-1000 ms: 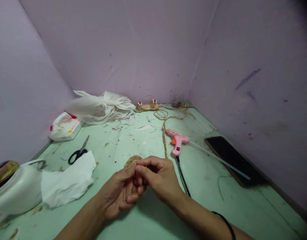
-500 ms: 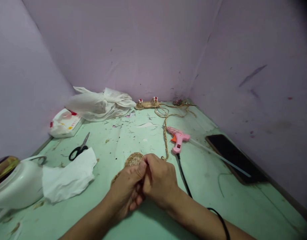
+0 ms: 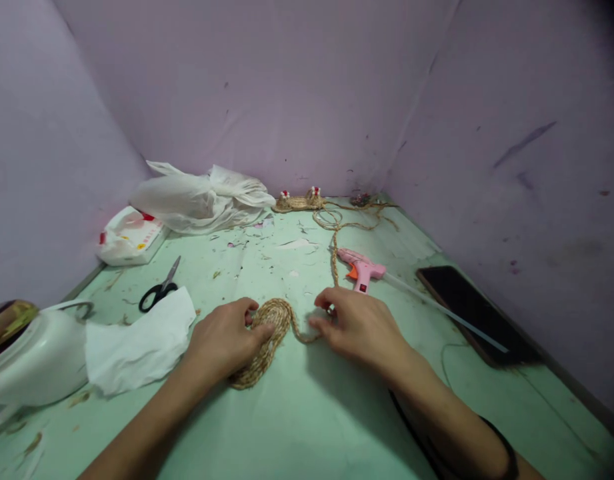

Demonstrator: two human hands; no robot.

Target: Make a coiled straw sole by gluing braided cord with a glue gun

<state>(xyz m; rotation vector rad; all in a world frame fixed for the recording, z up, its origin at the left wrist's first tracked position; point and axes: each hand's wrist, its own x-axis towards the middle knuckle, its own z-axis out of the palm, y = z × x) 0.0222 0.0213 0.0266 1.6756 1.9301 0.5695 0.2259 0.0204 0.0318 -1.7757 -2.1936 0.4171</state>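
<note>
A flat oval coil of braided straw rope (image 3: 274, 343) lies on the green tabletop in front of me. My left hand (image 3: 230, 339) is at its left side, thumb across the top and curled fingers against the edge. From the coil's upper end a loose length of rope (image 3: 307, 339) runs right, passing under my right hand (image 3: 354, 323). That hand hovers with thumb and forefinger apart, nothing between them. Beyond it, the pink glue gun (image 3: 361, 265) lies on its side, its grip partly hidden by my right hand, a clear glue stick (image 3: 447, 312) in its back.
Scissors (image 3: 161, 288), white paper (image 3: 137, 347) and a white pot-like container (image 3: 41, 363) are on the left. A phone (image 3: 471, 310) lies at right. Along the back are a white plastic bag (image 3: 207, 200), a small box (image 3: 137, 237) and a straw sandal (image 3: 297, 202). Walls enclose the table.
My hands were together in front of the coil and have parted. The left moved left onto the coil's edge, the right moved right, with its fingers now spread. The view shifted slightly.
</note>
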